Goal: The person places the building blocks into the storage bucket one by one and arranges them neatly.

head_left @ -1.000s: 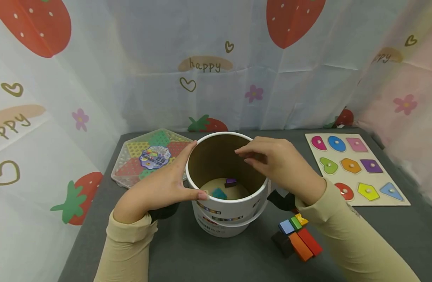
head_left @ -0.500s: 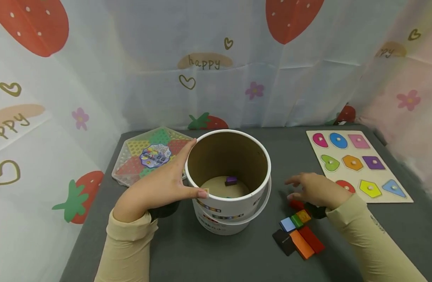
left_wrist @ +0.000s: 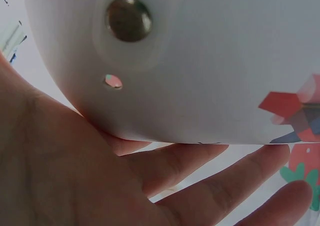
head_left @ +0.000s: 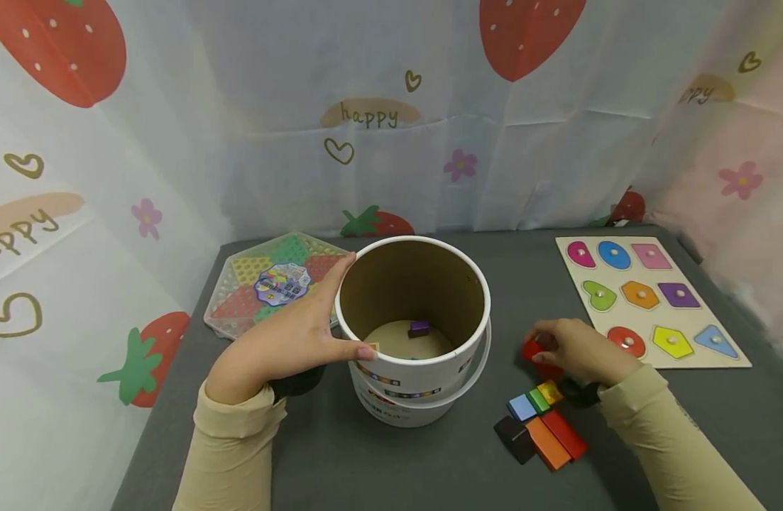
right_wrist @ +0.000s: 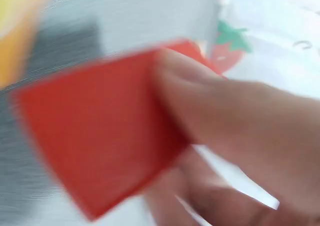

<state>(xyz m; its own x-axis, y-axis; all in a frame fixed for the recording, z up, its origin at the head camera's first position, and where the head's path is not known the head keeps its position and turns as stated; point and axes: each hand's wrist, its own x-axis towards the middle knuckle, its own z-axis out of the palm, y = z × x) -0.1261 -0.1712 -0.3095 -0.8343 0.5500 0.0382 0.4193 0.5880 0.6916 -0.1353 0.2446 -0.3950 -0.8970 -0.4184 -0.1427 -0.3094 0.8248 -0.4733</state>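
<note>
In the head view, a tall white bucket with a handle stands upright mid-table. A small purple block lies on its bottom. My left hand rests against the bucket's left side, thumb at the front rim and forefinger at the back. The left wrist view shows its fingers spread and nearly straight along the outer wall. Right of the bucket, my right hand pinches a red block. The right wrist view shows the thumb on the block's flat face, blurred.
Beside my right hand lie blue, green, yellow, black, orange and red blocks. A shape puzzle board sits at the right, a clear hexagonal box behind the left hand.
My right hand has moved from over the bucket rightward and down to the table, where it now pinches the red block. A teal piece inside the bucket has dropped mostly out of sight. Left hand stayed.
</note>
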